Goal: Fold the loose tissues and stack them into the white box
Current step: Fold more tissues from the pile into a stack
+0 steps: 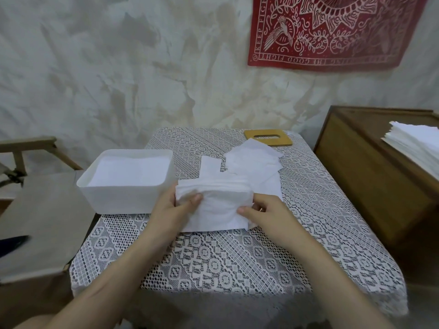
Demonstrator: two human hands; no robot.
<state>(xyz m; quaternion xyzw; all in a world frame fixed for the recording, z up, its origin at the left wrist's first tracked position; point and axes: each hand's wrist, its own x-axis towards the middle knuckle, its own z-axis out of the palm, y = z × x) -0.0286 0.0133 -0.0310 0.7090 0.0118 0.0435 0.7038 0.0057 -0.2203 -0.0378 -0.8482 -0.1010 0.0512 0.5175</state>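
Observation:
A folded stack of white tissues (pixel 217 205) lies on the lace-covered table (pixel 237 255), just right of the white box (pixel 123 198). My left hand (pixel 173 207) grips the stack's left end, thumb on top. My right hand (pixel 266 213) pinches its right end, thumb on top. The box is open and holds white tissues (pixel 129 170) inside. Loose unfolded tissues (pixel 253 161) lie spread behind the stack.
A wooden lid with a slot (pixel 267 137) lies at the table's far edge. A wooden cabinet (pixel 370 186) on the right carries a tall pile of white tissues (pixel 418 148). A folding chair (pixel 35 210) stands at the left.

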